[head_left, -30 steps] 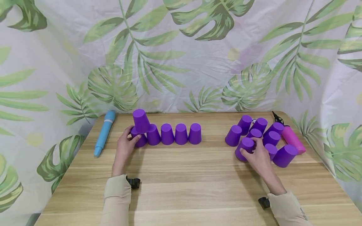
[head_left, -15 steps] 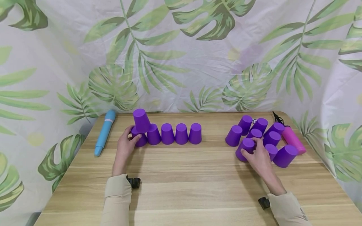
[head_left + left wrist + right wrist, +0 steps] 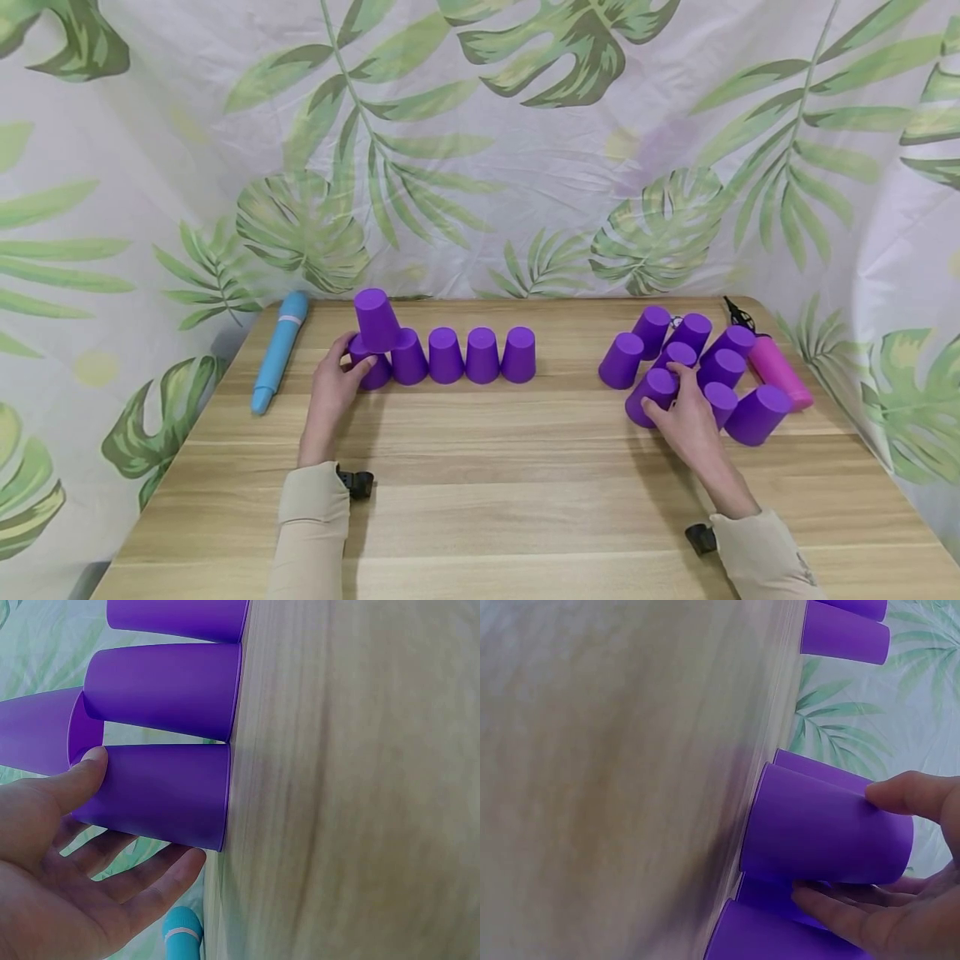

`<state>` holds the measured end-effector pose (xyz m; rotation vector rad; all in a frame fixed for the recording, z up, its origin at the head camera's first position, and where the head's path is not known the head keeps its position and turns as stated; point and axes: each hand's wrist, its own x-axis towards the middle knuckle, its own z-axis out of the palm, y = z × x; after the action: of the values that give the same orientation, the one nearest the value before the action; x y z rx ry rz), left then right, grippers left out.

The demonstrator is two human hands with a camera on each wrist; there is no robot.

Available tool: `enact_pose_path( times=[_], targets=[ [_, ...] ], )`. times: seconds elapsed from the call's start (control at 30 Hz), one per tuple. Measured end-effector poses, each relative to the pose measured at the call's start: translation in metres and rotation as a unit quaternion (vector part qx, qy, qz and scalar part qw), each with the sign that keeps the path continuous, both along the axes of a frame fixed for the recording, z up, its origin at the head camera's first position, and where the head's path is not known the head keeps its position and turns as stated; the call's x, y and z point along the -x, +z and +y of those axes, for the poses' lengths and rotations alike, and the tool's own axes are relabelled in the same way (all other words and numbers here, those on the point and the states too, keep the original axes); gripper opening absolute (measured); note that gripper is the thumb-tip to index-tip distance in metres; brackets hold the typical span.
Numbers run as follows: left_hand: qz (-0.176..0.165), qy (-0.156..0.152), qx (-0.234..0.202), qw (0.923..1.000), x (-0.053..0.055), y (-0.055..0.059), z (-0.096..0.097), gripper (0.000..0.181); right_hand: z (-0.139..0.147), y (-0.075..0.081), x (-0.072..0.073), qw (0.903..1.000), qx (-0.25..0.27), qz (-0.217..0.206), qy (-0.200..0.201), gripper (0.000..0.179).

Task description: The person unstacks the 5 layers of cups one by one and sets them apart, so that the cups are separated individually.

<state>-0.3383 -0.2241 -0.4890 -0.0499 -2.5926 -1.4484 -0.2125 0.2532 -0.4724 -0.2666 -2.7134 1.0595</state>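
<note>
Upside-down purple cups stand in a row at the left of the table. My left hand (image 3: 334,388) has its thumb and fingers around the leftmost cup (image 3: 161,791), thumb near its top edge. One more purple cup (image 3: 377,322) sits upside down above, bridging that cup and its neighbour (image 3: 409,358). At the right, my right hand (image 3: 688,417) holds a purple cup (image 3: 825,825) between thumb and fingers, at the front of a loose cluster of upside-down cups. Its base is close to the tabletop. Part of the cluster is hidden behind this hand.
A blue pen-shaped object (image 3: 277,354) lies at the table's left edge. Behind the right cluster lies a pink cylinder (image 3: 780,372) with a black cord (image 3: 738,313). More row cups (image 3: 482,356) stand toward the middle. A leaf-print cloth (image 3: 480,167) hangs behind the table (image 3: 487,500).
</note>
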Motion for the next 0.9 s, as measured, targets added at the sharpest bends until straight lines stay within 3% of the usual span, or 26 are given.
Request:
enact_pose_path(
  times=[0.1,0.2,0.33,0.43,0.6,0.77,0.9],
  targets=[
    [-0.001,-0.001,0.002,1.0000,0.000,-0.002,0.000,0.054,-0.002,0.000,-0.003,0.9998,-0.008,0.019,0.006,0.072],
    [-0.005,-0.004,0.001,1.0000,0.001,-0.004,0.000,0.054,-0.007,0.003,-0.010,0.9962,-0.038,0.078,0.012,0.072],
    [-0.008,-0.004,-0.004,1.0000,0.000,-0.003,-0.001,0.055,-0.018,0.013,-0.017,0.9768,-0.089,0.193,0.023,0.068],
    [0.001,-0.001,-0.005,1.0000,0.001,-0.001,-0.001,0.054,-0.026,0.025,-0.015,0.9636,-0.095,0.246,0.046,0.064],
    [0.009,0.002,0.007,0.9999,0.002,-0.001,-0.003,0.054,-0.044,0.040,-0.007,0.9577,-0.071,0.264,0.091,0.059],
    [0.001,-0.003,0.010,0.9999,0.001,-0.002,-0.003,0.056,-0.068,0.050,0.004,0.9584,-0.034,0.250,0.133,0.058],
    [0.002,-0.001,0.003,1.0000,0.001,-0.002,-0.003,0.055,-0.094,0.060,0.019,0.9535,-0.001,0.248,0.172,0.057]
  ],
)
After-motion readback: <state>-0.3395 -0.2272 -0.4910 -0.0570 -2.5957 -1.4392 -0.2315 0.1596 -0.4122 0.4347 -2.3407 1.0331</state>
